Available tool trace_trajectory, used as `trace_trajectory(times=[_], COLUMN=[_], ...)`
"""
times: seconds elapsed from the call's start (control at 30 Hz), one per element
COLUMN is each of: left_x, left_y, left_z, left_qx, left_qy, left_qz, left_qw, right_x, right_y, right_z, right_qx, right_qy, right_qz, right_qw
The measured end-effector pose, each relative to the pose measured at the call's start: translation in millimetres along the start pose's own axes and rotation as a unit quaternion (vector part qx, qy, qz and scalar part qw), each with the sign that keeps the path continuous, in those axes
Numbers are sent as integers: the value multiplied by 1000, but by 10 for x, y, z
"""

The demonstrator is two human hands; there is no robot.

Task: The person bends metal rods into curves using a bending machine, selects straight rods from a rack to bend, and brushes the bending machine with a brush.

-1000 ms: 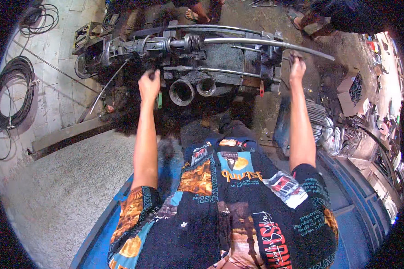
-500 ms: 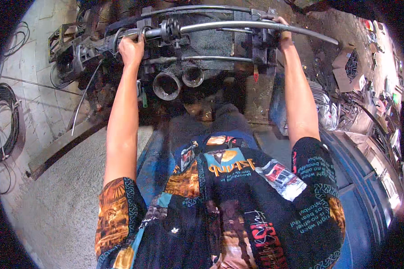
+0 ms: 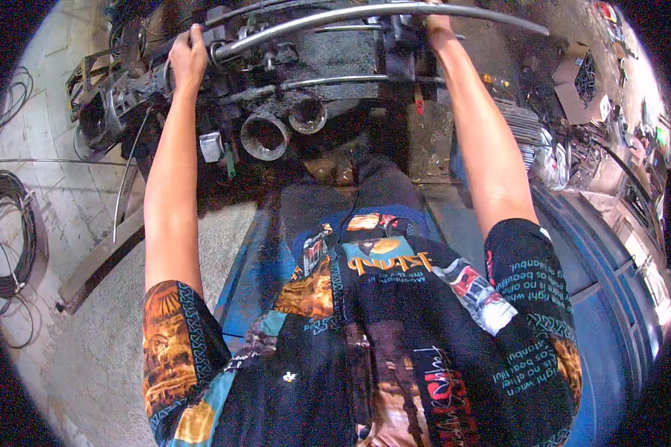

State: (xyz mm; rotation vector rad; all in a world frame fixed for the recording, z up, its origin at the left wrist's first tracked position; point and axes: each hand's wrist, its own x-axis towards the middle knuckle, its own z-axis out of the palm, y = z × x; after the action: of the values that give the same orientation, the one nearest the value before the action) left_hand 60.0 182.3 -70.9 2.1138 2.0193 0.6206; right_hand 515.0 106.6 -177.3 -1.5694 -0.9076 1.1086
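A long silver metal rod (image 3: pixel 328 18), which looks bent through the lens, runs across the top over a dark, greasy machine (image 3: pixel 335 67). My right hand (image 3: pixel 440 30) is closed on the rod near the upper edge, with some fingers hidden behind it or cut off. Just beyond the rod's left end, my left hand (image 3: pixel 188 58) is closed at the machine's left part, thumb upward. Its other fingers are mostly hidden, and I cannot make out what they hold. Thinner bars (image 3: pixel 335 80) lie along the machine below the rod.
Two round metal openings (image 3: pixel 266 136) face me under the machine. A green-handled tool (image 3: pixel 230 164) hangs beside a pale box (image 3: pixel 211 147). A coiled cable (image 3: pixel 11 231) lies at left on the floor. Right are a cardboard box (image 3: pixel 580 100) and scattered scrap (image 3: pixel 600 153).
My left hand has moved left and up. The rod now sits higher and its left end shows, clear of the dark fitting it ran into. My right hand has moved up and slightly left.
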Motion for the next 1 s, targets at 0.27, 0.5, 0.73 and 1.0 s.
trace_trajectory(times=[0.27, 0.5, 0.73, 1.0], left_x=[13, -2, -27, -27], left_y=[301, 206, 478, 612], left_z=[396, 432, 357, 571], left_qx=[-179, -139, -162, -338], left_qy=[113, 175, 174, 157], left_qz=[-47, -29, -69, -66], left_qw=[976, 974, 969, 926], right_x=[17, -52, -57, 53], right_y=[109, -46, -95, 264], right_z=[364, 655, 676, 324], right_qx=[129, 213, 249, -159], right_qy=[-14, -36, -21, 23], right_qz=[5, 45, 80, -232], right_qw=[992, 975, 965, 959])
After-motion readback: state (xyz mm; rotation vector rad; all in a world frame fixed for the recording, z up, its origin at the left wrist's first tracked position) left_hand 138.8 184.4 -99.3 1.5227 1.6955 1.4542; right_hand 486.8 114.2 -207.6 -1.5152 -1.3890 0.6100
